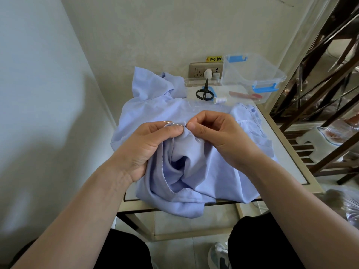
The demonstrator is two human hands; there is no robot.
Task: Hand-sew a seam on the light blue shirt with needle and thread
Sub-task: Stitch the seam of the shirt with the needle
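I have the shirt [194,156] spread over most of the counter [289,162], with its near edge hanging off the front towards my knees and one fold lifted up between my hands. My left hand [147,144] pinches that fold between thumb and forefinger, with the rest of the cloth bunched under the palm. My right hand [219,133] is curled and nips the same fold just beside the left thumb. The needle [172,123] pokes out of the fold and lies across my left fingertips, pointing left. I cannot tell whether the right fingers also hold its back end, and the thread is too fine to follow. The cloth looks thin, light and limp. I judge it will sag and slide unless it is held close to the stitch, so the place to grip is the fold itself, right at the needle. The needle is slim, smooth and sharp, and best taken by the bare shaft. A pull to the left has open air, with only the wall further out. Behind the shirt lie scissors [204,92], a spool [220,100] and a clear box [252,72], and a dark rack [320,84] crowds the right, so I would keep wide pulls out of that side.
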